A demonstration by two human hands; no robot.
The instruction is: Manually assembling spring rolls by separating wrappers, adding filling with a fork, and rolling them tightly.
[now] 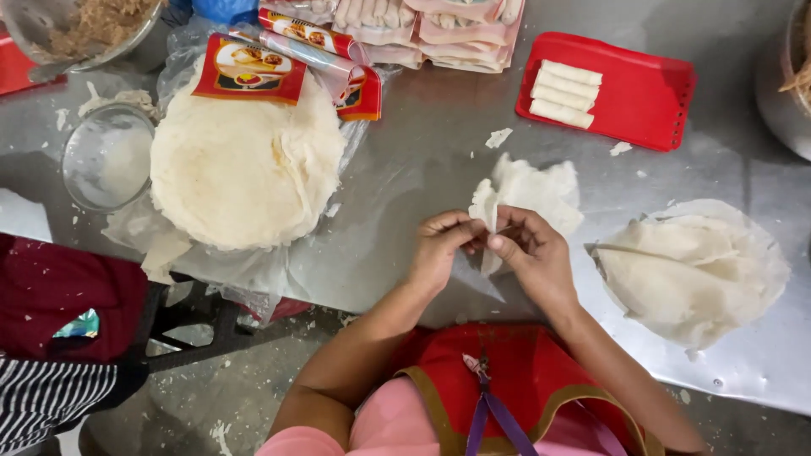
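At the centre of the frame we pinch a thin white wrapper sheet [528, 192] between both hands: our left hand [439, 249] and right hand [532, 253] each have a narrow grip closed on its near edge, with the rest of the sheet lying crumpled on the steel table [422, 143]. A loose pile of wrappers [688, 270] sits at the right, a round stack of wrappers [245, 169] at the upper left, and finished rolls [564, 95] rest on a red tray [650, 101] at the upper right. We judge the sheet fragile: pulling the two pinches apart too fast could tear it, or folds could stick together.
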